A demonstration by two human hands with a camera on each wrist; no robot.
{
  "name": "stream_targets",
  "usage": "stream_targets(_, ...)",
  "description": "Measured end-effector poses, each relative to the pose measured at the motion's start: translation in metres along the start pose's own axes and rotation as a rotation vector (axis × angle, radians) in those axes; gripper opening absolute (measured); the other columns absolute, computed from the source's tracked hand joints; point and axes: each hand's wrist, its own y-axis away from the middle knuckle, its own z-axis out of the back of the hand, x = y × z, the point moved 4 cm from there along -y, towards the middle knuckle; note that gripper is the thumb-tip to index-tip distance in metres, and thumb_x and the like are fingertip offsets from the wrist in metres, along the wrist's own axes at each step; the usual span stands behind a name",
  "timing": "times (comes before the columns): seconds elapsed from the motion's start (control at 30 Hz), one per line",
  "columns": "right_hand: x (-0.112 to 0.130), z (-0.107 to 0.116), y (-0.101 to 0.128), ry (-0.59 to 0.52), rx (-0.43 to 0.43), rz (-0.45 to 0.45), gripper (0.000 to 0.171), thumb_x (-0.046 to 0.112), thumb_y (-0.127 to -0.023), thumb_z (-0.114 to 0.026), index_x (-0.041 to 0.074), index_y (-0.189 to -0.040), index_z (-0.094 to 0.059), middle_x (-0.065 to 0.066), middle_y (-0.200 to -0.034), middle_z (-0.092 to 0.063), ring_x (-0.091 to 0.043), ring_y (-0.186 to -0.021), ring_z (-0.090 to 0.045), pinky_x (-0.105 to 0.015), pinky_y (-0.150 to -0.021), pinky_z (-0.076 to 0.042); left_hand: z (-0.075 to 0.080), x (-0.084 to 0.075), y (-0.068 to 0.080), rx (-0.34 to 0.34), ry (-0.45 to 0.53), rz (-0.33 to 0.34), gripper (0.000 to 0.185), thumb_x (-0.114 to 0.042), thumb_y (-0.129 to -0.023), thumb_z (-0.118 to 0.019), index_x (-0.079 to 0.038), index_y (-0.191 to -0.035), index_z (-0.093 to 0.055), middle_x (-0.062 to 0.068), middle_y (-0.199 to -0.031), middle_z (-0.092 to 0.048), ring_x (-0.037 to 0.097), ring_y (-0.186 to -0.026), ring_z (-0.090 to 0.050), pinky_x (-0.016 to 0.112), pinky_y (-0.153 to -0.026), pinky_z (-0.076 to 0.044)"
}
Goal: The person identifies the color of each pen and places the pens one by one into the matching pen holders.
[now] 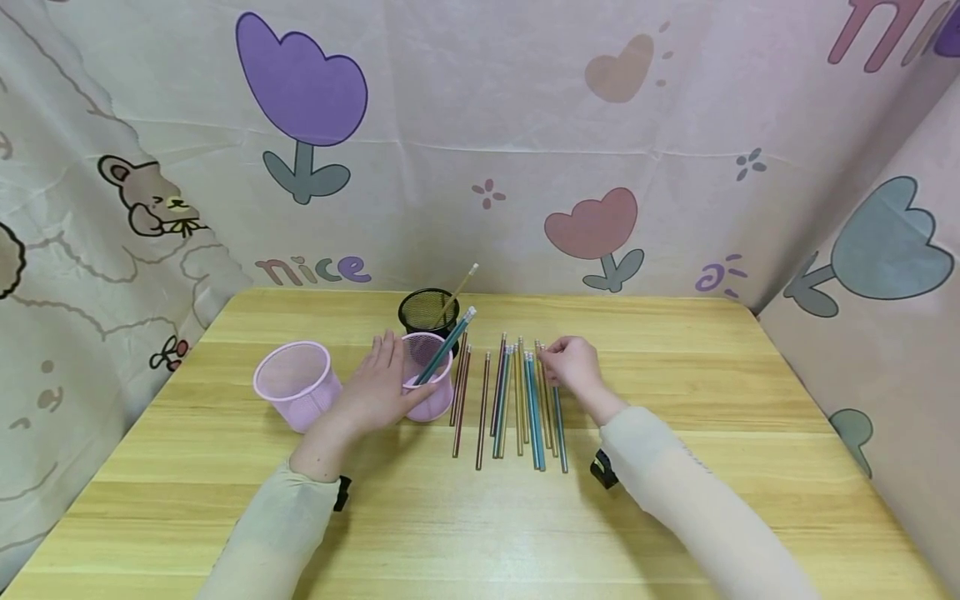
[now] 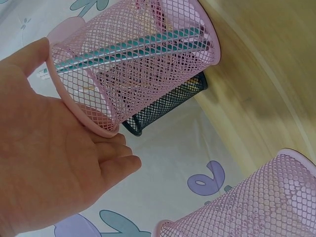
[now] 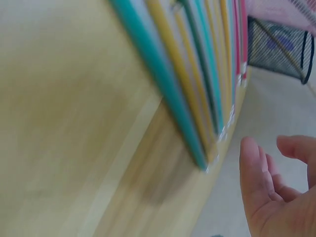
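Observation:
My left hand [image 1: 375,387] holds a pink mesh pencil cup [image 1: 433,406] by its rim, thumb on one side and fingers on the other. Teal pencils [image 1: 447,343] with white tips lean inside that cup; the left wrist view shows them through the mesh. My right hand [image 1: 573,367] is over the eraser ends of the rightmost pencils in a spread row. In the right wrist view its thumb and fingers are apart, with nothing between them. Teal pencils [image 1: 534,417], gold pencils [image 1: 520,400] and dark red pencils [image 1: 482,417] lie roughly side by side on the table.
A second pink mesh cup [image 1: 300,400] stands left of my left hand. Behind the held cup is a black mesh cup [image 1: 420,312] with a gold pencil [image 1: 460,287] leaning in it. A patterned cloth [image 1: 450,167] hangs behind the wooden table [image 1: 487,533].

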Motion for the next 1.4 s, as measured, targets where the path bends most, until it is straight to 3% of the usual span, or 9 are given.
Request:
stream_targets(0.2,-0.008,0.013,-0.004,0.21,0.012,0.02,0.017,0.015,-0.087,-0.062,0.0,-0.081,-0.061,-0.007,-0.056,-0.06,-0.014,-0.046,-0.055,-0.027,-0.056,-0.055,0.0,0.0,0.0,0.0,-0.004,0.003,0.091,-0.051,-0.093,-0.046,0.014,-0.144,-0.009,0.032,-0.151,0.0,0.047,-0.141,-0.002,0.052,-0.117,-0.012)
stream_targets(0.43,-0.013,0.017,-0.003,0.335,0.082,-0.001,0.033,0.02,-0.088,-0.06,0.007,-0.058,-0.054,-0.002,-0.043,-0.052,-0.015,-0.038,-0.049,-0.024,-0.053,-0.049,0.0,0.001,0.002,-0.004,-0.005,0.0,0.09,-0.051,-0.093,-0.046,0.015,-0.143,-0.011,0.033,-0.151,0.001,0.047,-0.141,-0.002,0.053,-0.117,-0.011)
stream_targets(0.73,-0.024,0.01,-0.006,0.471,0.136,-0.068,0.039,0.02,-0.085,-0.065,0.011,-0.05,-0.048,0.0,-0.044,-0.048,-0.012,-0.039,-0.05,-0.021,-0.039,-0.044,0.001,0.001,0.003,-0.01,-0.002,-0.003,0.09,-0.052,-0.093,-0.046,0.014,-0.144,-0.011,0.032,-0.151,0.0,0.047,-0.14,-0.003,0.053,-0.116,-0.011)
stream_targets(1.0,-0.025,0.008,-0.006,0.51,0.142,-0.073,0.041,0.02,-0.084,-0.067,0.012,-0.05,-0.046,-0.002,-0.046,-0.05,-0.013,-0.041,-0.052,-0.021,-0.04,-0.045,0.001,0.001,0.002,-0.009,-0.015,-0.007,0.09,-0.052,-0.093,-0.046,0.014,-0.144,-0.011,0.032,-0.151,0.0,0.047,-0.14,-0.003,0.053,-0.116,-0.011)
stream_targets(1.17,-0.023,0.006,-0.008,0.538,0.165,-0.068,0.031,0.016,-0.084,-0.066,0.005,-0.056,-0.057,-0.006,-0.05,-0.058,-0.015,-0.044,-0.058,-0.024,-0.044,-0.051,0.001,0.002,0.002,-0.007,-0.021,-0.008,0.09,-0.052,-0.093,-0.045,0.014,-0.144,-0.011,0.032,-0.151,0.0,0.047,-0.141,-0.003,0.052,-0.116,-0.011)
stream_targets(1.27,-0.024,0.006,-0.009,0.501,0.183,-0.071,0.025,0.01,-0.084,-0.064,0.001,-0.06,-0.06,-0.006,-0.05,-0.058,-0.016,-0.044,-0.058,-0.026,-0.046,-0.054,0.001,0.002,0.002,-0.007,-0.024,-0.005,0.09,-0.053,-0.092,-0.046,0.013,-0.144,-0.012,0.032,-0.152,0.0,0.047,-0.141,-0.003,0.052,-0.116,-0.011)
stream_targets(1.4,-0.029,0.007,-0.011,0.364,0.21,-0.111,0.023,0.006,-0.083,-0.061,0.001,-0.061,-0.056,-0.003,-0.047,-0.051,-0.013,-0.04,-0.053,-0.025,-0.045,-0.053,-0.001,0.002,0.001,-0.006,-0.02,0.001,0.091,-0.052,-0.092,-0.046,0.013,-0.144,-0.011,0.031,-0.152,0.0,0.046,-0.141,-0.003,0.052,-0.116,-0.011)
